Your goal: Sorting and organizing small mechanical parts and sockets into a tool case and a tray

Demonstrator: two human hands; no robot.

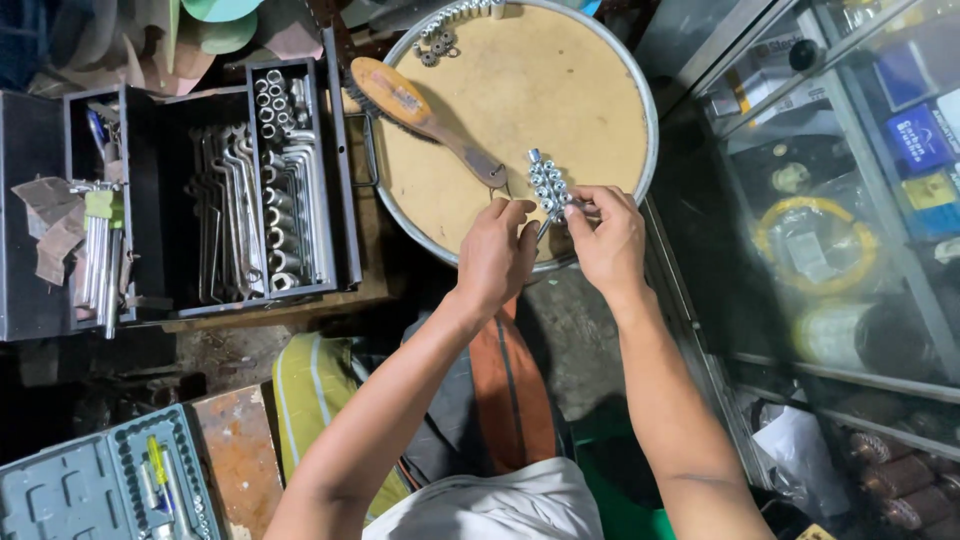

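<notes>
Right hand [605,240] is pinching the near end of a socket rail [548,185], long axis running away over the round tray [640,90]; left hand [497,255] is hovering beside it, fingers curled, apparently empty.

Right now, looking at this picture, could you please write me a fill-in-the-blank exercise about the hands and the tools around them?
1. Both hands, the left hand and the right hand, hold a rail of shiny metal ____ above the round tray.
2. The wooden-handled ____ lies on the tray, left of the socket rail.
3. The open black toolbox stands to the ____ of the tray.
4. The wrenches lie ____ the toolbox.

Missing words: sockets; brush; left; inside
</notes>
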